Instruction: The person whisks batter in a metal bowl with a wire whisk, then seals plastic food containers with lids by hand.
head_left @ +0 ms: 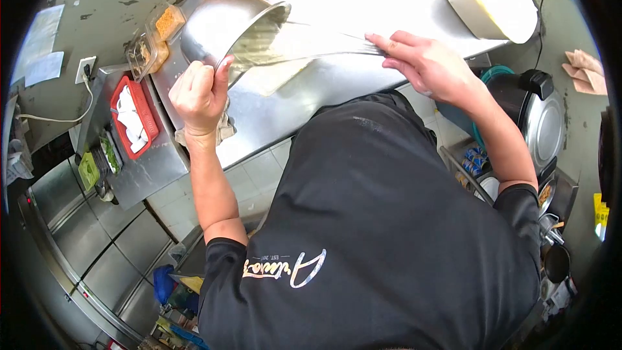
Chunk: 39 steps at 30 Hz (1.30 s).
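Observation:
My left hand point(197, 94) is closed around the near rim of a steel mixing bowl point(220, 23), thumb up along the edge. The bowl lies tilted on its side, its mouth facing right. A sheet of clear plastic wrap point(311, 42) stretches from the mouth to the right, narrowing into a bunched end. My right hand point(427, 65) pinches that end between fingers and thumb, above the front edge of the steel counter point(272, 116). Glare hides part of the wrap and whatever the bowl contains.
Clear containers of food point(155, 39) stand left of the bowl. A red basket point(134, 116) with white items sits on the lower left surface. A white tub point(492, 0) is at the back right, with a large lidded pot point(543, 120) below it. A cloth point(225, 131) hangs at the counter edge.

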Tool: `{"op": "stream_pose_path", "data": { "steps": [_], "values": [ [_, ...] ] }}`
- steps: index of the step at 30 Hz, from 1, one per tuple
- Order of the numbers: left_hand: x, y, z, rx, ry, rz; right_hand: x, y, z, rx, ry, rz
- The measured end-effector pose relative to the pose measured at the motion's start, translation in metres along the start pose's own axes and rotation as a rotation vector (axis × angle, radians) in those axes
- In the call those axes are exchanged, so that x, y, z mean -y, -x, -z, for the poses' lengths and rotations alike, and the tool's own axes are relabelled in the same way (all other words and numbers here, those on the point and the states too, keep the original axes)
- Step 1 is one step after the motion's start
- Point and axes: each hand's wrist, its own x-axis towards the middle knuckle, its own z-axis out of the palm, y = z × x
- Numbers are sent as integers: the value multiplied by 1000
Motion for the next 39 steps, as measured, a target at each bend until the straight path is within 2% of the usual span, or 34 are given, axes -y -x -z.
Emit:
{"op": "stream_pose_path", "data": {
  "steps": [2, 6, 11, 13, 16, 21, 25, 30, 32, 36, 37, 39],
  "values": [
    [-2, -1, -2, -26, 10, 9, -3, -3, -5, -58, -13, -11],
    [-3, -3, 0, -63, 12, 22, -2, 8, -22, 68, -123, -75],
    [-5, 2, 1, -77, 37, 51, 14, 8, -14, -17, -227, -129],
    [-7, 0, 0, -125, 50, 55, 5, 10, -38, -2, -275, -123],
    [-8, -4, 1, -82, 22, 24, 13, 11, -38, 81, -375, -120],
    [-8, 4, 3, -108, 17, 29, 16, 6, -30, -32, -310, -127],
    [-7, 0, 0, -112, 28, 30, 11, 8, -44, 104, -432, -106],
    [-6, 10, -3, -86, 13, 89, 37, 12, -23, -2, -409, -82],
    [-7, 7, -4, -154, 10, 136, 43, 8, -26, -48, -412, -37],
    [-13, 0, 6, -203, -10, 151, 36, 4, -59, -2, -420, -21],
    [-15, 0, 8, -211, -24, 156, 29, 1, -64, -68, -388, -11],
    [-17, -1, 6, -160, -18, 130, 30, 5, -50, -41, -330, -52]
  ]
}}
